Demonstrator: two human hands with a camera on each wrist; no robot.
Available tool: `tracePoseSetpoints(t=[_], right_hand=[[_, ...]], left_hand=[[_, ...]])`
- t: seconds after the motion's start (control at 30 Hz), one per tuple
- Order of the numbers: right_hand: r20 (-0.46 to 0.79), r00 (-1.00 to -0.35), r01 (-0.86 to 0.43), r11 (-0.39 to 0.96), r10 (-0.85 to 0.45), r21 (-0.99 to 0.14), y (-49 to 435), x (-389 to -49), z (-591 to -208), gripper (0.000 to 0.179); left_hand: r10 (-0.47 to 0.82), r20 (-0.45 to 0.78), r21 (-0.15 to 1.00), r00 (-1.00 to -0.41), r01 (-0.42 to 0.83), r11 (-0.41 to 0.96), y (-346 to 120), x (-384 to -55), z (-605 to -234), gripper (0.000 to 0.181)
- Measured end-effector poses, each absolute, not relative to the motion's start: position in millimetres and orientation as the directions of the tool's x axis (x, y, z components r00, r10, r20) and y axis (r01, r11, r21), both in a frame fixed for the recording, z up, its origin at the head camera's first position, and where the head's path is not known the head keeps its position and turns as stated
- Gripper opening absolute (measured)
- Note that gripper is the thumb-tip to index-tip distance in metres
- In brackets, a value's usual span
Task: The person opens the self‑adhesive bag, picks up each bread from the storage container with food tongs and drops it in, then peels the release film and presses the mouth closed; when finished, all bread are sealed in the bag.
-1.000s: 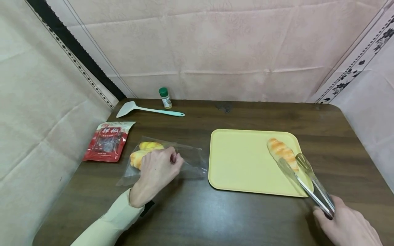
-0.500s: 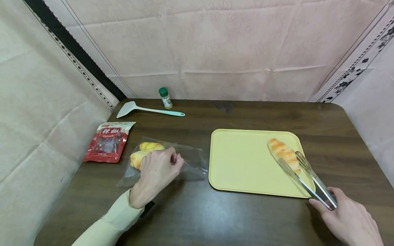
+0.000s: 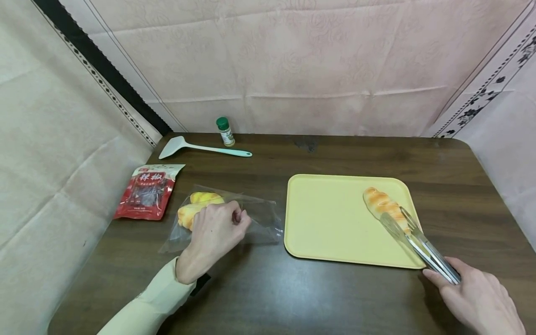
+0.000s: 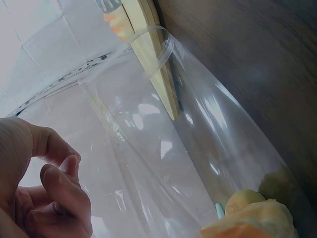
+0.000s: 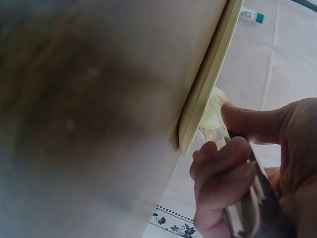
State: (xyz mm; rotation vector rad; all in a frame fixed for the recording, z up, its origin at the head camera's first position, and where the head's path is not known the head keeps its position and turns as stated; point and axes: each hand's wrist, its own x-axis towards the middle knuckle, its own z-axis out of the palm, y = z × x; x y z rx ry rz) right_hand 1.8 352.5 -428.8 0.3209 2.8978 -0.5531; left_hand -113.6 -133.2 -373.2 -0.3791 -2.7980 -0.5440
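Observation:
My left hand [image 3: 215, 230] pinches the upper edge of a clear plastic bag [image 3: 263, 218] lying on the table. In the left wrist view, the mouth of the bag stands apart, facing the tray. Yellow and golden bread pieces [image 3: 189, 215] lie inside it, partly hidden by my hand. My right hand [image 3: 477, 293] holds metal tongs [image 3: 439, 263] by the handle end. Their tips lie on both sides of a long golden bread roll [image 3: 382, 204]. This roll rests on the right part of a pale yellow tray [image 3: 326, 218].
A red and white food pouch [image 3: 146, 193] lies at the left. Behind it are a pale blue spatula [image 3: 209, 149] and a small green-capped seasoning bottle [image 3: 226, 132]. Cloth walls [image 3: 301, 70] enclose the table's back and sides.
The arms of the tongs have come closer together around the bread roll. My right hand has shifted slightly up and right. The left hand stays put on the bag.

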Motion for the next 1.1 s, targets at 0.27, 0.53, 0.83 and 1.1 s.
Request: tracePoseSetpoints(t=[0.27, 0.53, 0.83, 1.1], right_hand=[[-0.203, -0.959, 0.255, 0.909, 0.196, -0.328, 346, 3, -422, 0.057], [0.02, -0.989, 0.131, 0.921, 0.148, -0.367, 327, 5, -416, 0.035], [0.105, -0.994, -0.023, 0.914, 0.021, -0.405, 282, 3, -392, 0.029], [0.197, -0.964, -0.238, 0.91, -0.178, -0.339, 243, -16, -378, 0.05]], left_hand=[[0.198, 0.267, 0.339, -0.943, 0.284, 0.897, -134, -112, -372, 0.024], [0.197, 0.229, 0.354, -0.953, 0.27, 0.895, -135, -109, -370, 0.023], [0.226, 0.224, 0.363, -0.948, 0.297, 0.883, -139, -106, -366, 0.019], [0.264, 0.228, 0.333, -0.937, 0.33, 0.883, -143, -104, -365, 0.02]])
